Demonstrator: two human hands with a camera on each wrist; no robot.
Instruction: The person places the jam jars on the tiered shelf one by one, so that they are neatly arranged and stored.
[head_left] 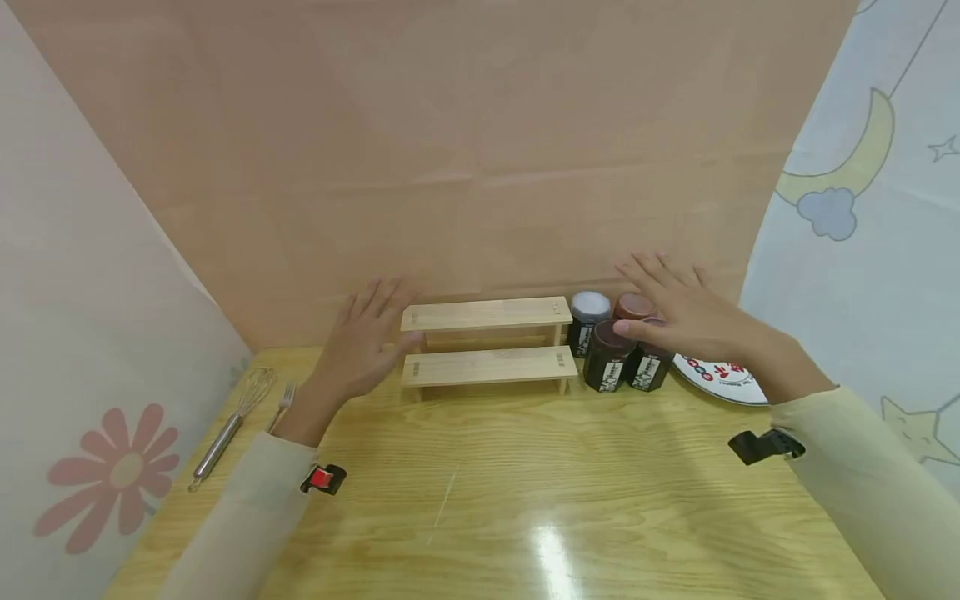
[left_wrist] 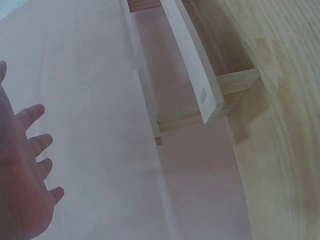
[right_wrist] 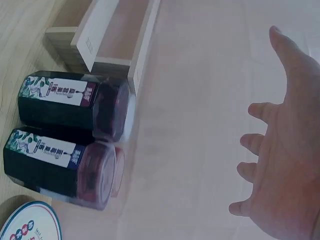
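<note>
My left hand [head_left: 367,342] is held up with fingers spread, just left of a two-step wooden rack [head_left: 487,365]; nothing is in it. On the right, my right hand [head_left: 682,312] hovers with fingers extended, overlapping several dark jars [head_left: 606,357] in the head view. The jars stand against the rack's right end; one has a white lid [head_left: 591,305], another a reddish-brown lid [head_left: 636,305]. In the right wrist view, the palm [right_wrist: 287,165] is apart from the labelled jars [right_wrist: 60,97]. In the left wrist view, the fingers [left_wrist: 37,145] are apart from the rack [left_wrist: 192,60].
A whisk [head_left: 232,429] and a fork [head_left: 286,398] lie at the table's left side. Partly under the right forearm in the head view is a white printed plate [head_left: 712,379]. A brown paper-like sheet [head_left: 465,150] rises behind the table [head_left: 465,483], with patterned cloth on both sides.
</note>
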